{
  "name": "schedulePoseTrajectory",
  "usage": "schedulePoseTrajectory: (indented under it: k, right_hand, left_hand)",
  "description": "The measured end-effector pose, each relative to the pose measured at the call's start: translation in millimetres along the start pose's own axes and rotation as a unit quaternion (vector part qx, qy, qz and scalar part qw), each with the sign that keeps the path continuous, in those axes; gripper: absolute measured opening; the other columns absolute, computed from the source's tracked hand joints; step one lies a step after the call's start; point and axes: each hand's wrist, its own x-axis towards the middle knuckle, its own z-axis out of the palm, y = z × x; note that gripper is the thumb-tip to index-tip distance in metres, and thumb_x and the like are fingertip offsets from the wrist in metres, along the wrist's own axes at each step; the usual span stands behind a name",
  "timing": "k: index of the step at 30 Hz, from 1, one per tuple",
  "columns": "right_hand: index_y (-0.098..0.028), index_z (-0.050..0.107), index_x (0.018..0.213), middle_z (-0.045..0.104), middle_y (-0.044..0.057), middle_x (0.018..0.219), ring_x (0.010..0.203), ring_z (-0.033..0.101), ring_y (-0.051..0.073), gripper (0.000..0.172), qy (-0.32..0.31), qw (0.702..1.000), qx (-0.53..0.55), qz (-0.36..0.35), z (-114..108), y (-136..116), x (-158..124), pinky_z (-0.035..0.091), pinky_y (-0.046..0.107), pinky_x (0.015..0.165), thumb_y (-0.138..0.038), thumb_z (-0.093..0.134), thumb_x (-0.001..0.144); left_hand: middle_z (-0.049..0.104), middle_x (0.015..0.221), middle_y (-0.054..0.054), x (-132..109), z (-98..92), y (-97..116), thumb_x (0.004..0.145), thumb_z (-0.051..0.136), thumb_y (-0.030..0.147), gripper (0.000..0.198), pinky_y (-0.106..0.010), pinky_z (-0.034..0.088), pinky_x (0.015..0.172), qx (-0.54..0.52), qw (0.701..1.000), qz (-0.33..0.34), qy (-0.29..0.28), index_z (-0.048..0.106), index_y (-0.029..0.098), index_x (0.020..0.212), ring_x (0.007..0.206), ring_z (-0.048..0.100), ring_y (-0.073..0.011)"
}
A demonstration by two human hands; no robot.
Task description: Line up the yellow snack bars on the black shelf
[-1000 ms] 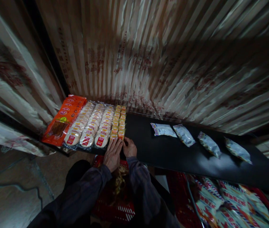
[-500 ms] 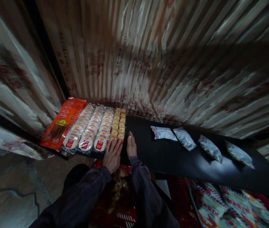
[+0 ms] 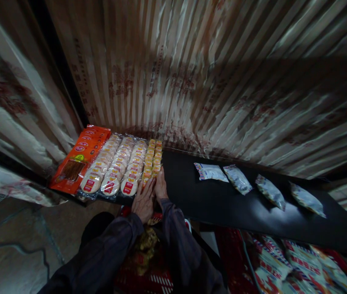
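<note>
Yellow snack row point(image 3: 152, 159) is lying on the black shelf point(image 3: 210, 200), long axis running straight away from the person, just right of the round cracker rows point(image 3: 115, 169). Both hands are sitting at its near end. Left hand point(image 3: 143, 201) is lying flat, fingers reaching the front packs. Right hand point(image 3: 161, 188) is standing edge-on against the row's right side. Neither grip is closing on anything, both open. Versus half a second ago: right hand was standing apart on bare shelf, now it's pressing in beside the left.

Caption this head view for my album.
Left hand and right hand touch yellow packets beside round cake packs on a black shelf.
</note>
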Motion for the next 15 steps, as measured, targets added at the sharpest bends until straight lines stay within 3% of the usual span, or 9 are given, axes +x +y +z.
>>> schedulePoseTrajectory:
  k: [7,11,15]
  right_hand:
    - [-0.013,0.025,0.151,0.025,0.008,0.159,0.147,0.024,0.019,0.088,0.038,0.998,0.047,0.026,-7.6,-10.2,-14.0,0.018,0.033,0.121,-0.071,0.032,0.086]
    - [-0.004,0.026,0.150,0.025,0.014,0.158,0.146,0.024,0.021,0.088,0.059,0.997,0.049,0.005,-15.1,-10.8,-40.1,0.016,0.031,0.120,-0.067,0.032,0.089]
    - [-0.005,0.032,0.147,0.033,0.016,0.155,0.143,0.031,0.023,0.085,0.069,0.996,0.057,-0.003,-22.4,-2.9,-64.7,0.022,0.035,0.119,-0.067,0.035,0.088]
  left_hand:
    - [0.036,0.154,-0.011,-6.4,-1.6,-3.1,0.087,0.042,0.013,0.056,-0.049,0.009,0.123,-0.011,1.000,0.020,0.009,0.044,0.010,0.143,0.149,0.016,-0.0229]
    - [0.040,0.152,-0.012,-7.4,-2.8,-5.5,0.084,0.041,0.008,0.054,-0.047,0.015,0.123,-0.014,0.998,0.050,0.042,0.049,0.008,0.138,0.149,0.016,-0.0222]
    - [0.044,0.150,-0.010,-12.4,-2.3,-7.8,0.085,0.039,0.006,0.052,-0.049,0.019,0.122,-0.035,0.996,0.063,0.056,0.052,0.011,0.136,0.149,0.018,-0.0216]
